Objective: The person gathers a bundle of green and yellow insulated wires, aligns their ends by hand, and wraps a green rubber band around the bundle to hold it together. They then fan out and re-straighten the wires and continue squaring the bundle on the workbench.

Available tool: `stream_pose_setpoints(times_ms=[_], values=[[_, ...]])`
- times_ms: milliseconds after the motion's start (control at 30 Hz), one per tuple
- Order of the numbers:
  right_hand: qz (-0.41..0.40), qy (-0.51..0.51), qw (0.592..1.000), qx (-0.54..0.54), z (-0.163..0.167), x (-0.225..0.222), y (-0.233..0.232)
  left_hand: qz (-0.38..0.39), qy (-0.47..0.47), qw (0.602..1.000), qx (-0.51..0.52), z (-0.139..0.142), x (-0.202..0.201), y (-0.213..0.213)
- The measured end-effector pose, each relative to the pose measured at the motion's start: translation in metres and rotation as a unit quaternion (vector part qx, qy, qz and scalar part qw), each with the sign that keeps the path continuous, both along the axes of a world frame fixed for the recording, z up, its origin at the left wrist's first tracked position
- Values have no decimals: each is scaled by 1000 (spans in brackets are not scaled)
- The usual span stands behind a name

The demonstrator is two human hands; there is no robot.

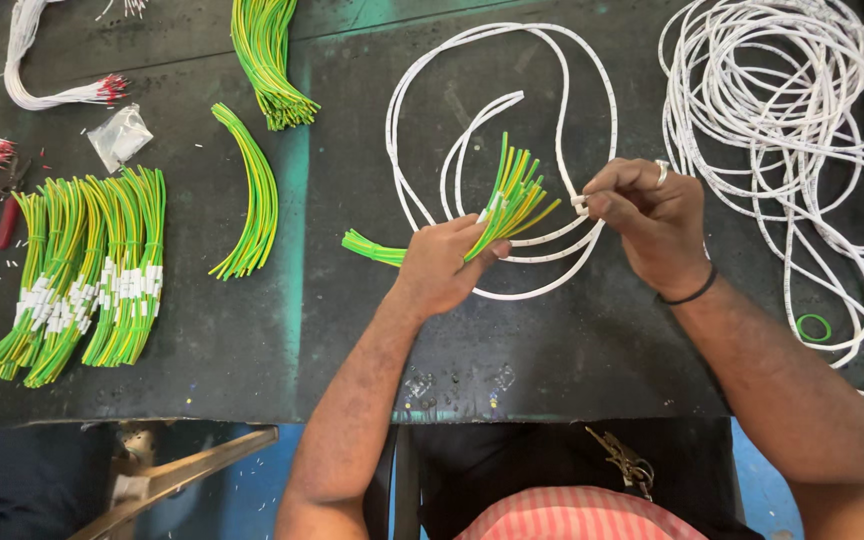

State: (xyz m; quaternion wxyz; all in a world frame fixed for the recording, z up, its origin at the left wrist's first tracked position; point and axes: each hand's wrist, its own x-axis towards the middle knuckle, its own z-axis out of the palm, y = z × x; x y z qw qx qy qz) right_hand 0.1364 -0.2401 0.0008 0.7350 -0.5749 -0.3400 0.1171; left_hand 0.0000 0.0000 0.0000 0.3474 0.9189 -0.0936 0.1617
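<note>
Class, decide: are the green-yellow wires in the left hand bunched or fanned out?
Fanned out: the wires spread apart above the left hand, gripped together only at its fingers.

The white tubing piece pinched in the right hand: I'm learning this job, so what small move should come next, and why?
Probably slide the white tubing piece onto one wire tip. The right hand pinches it just beside the fanned green-yellow wires that the left hand grips, and the finished bundles at left carry white sleeves.

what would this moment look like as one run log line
left hand: grips green-yellow wire bundle | right hand: pinches white sleeve | table: white tubing loop
</note>
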Motion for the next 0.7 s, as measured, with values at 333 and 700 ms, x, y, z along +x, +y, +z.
stream_pose_setpoints(times_ms=[333, 700], values=[[3, -64, 996, -58, 9, 4, -3, -12, -1, 1000, -1, 2, -1, -3], [82, 54, 995, -2, 3, 6, 3, -24, -1, 1000, -7, 1, -2, -3]])
